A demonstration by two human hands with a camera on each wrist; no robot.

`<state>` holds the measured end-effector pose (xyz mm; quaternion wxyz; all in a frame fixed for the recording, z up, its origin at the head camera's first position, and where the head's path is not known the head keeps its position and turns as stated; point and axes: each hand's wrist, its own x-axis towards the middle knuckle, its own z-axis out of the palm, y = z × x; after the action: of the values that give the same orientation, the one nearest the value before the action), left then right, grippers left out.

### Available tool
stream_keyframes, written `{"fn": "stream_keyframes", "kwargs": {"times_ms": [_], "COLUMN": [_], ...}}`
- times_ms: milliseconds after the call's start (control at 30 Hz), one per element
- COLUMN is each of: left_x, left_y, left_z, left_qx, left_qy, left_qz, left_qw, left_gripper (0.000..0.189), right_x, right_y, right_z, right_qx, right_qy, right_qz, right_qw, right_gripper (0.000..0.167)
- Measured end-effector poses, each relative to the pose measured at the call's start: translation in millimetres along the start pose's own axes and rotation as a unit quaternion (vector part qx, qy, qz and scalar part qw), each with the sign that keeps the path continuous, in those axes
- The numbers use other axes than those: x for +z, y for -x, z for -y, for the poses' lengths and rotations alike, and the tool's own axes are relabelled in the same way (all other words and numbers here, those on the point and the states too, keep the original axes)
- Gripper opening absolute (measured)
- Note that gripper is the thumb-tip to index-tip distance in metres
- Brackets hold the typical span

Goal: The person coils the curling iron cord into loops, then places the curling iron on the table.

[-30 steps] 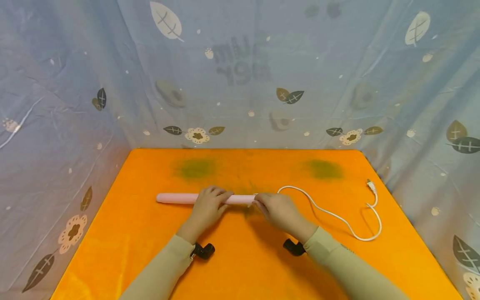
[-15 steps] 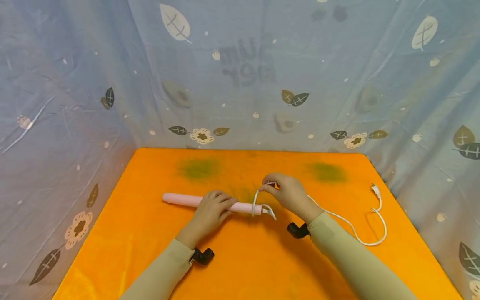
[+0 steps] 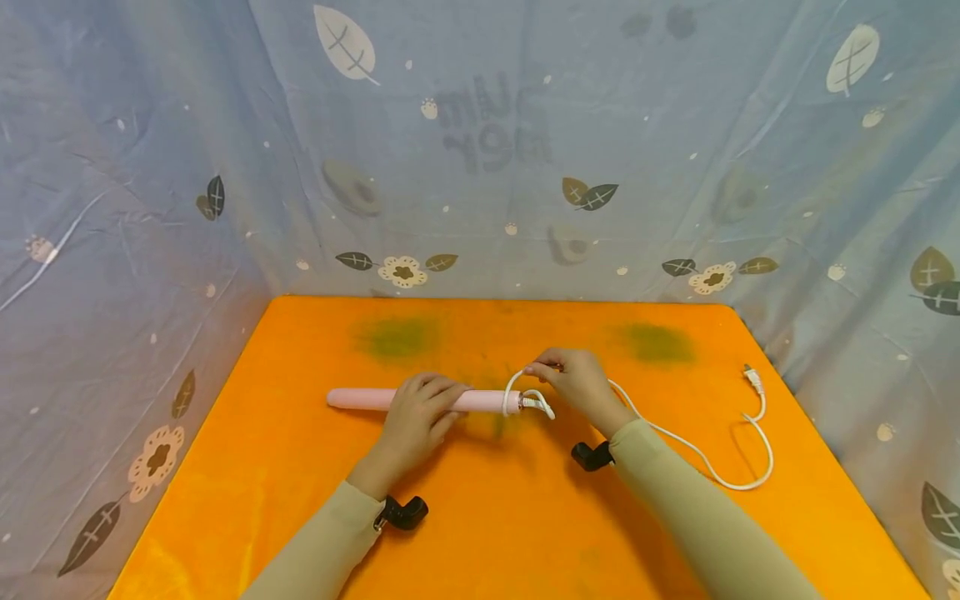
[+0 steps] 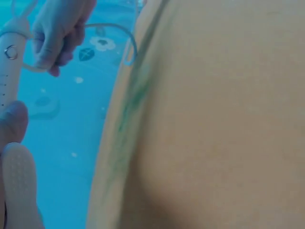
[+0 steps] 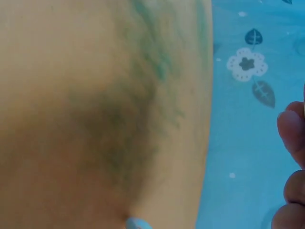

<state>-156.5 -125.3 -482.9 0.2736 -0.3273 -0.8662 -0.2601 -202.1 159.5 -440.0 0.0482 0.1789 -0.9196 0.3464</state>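
The pink wand [image 3: 480,401] lies sideways in front of the person, near the middle of the orange table [image 3: 487,533] — whether it touches the cloth, one cannot tell. The left hand [image 3: 420,417] holds it round the middle, with the fingers bent over the top. In the left wrist view a round button [image 4: 11,52] shows on the wand, with a row of small dark marks between it and the thumb.

A white cord [image 3: 738,488] comes out of the wand's right end and makes a small bend there. Then it goes across the wand near that same end (the far side is hidden, so one cannot tell if it goes all the way round). The right hand [image 3: 581,383] pinches the cord between thumb and finger, a little above the wand — those fingertips are close together. Past this hand the cord curls off over the table to a white plug [image 3: 753,379] by the right edge. Green smudges [image 3: 656,343] mark the orange top, and a pale blue curtain [image 3: 480,50] with leaves and flowers stands behind.
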Motion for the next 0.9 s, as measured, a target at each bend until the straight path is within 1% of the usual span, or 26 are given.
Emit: {"fn": "stream_keyframes", "kwargs": {"times_ms": [100,200,333,433,567,600,700,833,867,900], "left_x": [-1.6,-3.4,-3.9,-3.5,-2.5,-2.1,-0.9,-0.7,-0.9,-1.2], "left_y": [-3.6,-7.6,-11.1,-12.9,-13.8,-13.9,-15.3,-19.3,-20.4,-21.3], "left_z": [0.5,1.0,1.4,0.7,-0.2,-0.2,0.5,3.6,4.8,5.8], "left_qx": [-0.016,-0.032,-0.045,-0.058,-0.074,-0.078,-0.089,-0.111,-0.117,-0.122], "left_qy": [0.01,0.018,0.019,0.012,-0.001,-0.004,-0.01,-0.012,-0.011,-0.011], "left_qz": [-0.028,-0.044,-0.051,-0.06,-0.068,-0.069,-0.072,-0.075,-0.075,-0.074], "left_qw": [0.9994,0.9984,0.9975,0.9965,0.9949,0.9946,0.9934,0.9909,0.9903,0.9897], "left_gripper": [0.042,0.041,0.041,0.043,0.044,0.044,0.043,0.042,0.042,0.042], "right_x": [7.3,12.7,17.8,22.2,30.3,32.4,38.7,44.3,45.3,45.8], "right_y": [1.8,5.0,11.2,16.3,22.1,23.7,28.8,38.8,41.2,43.4], "right_z": [-0.4,1.4,5.4,9.2,15.0,16.2,18.9,20.9,21.1,21.8], "right_qx": [-0.009,-0.019,-0.001,-0.014,-0.069,-0.077,-0.09,-0.105,-0.107,-0.114], "right_qy": [0.006,0.02,0.039,0.063,0.106,0.11,0.132,0.137,0.139,0.137], "right_qz": [0.008,0.018,0.021,0.025,0.021,0.02,0.016,0.015,0.014,0.011], "right_qw": [0.9999,0.9995,0.999,0.9976,0.9918,0.9908,0.987,0.9849,0.9844,0.984], "right_gripper": [0.011,0.013,0.028,0.034,0.031,0.031,0.028,0.008,0.007,0.012]}}
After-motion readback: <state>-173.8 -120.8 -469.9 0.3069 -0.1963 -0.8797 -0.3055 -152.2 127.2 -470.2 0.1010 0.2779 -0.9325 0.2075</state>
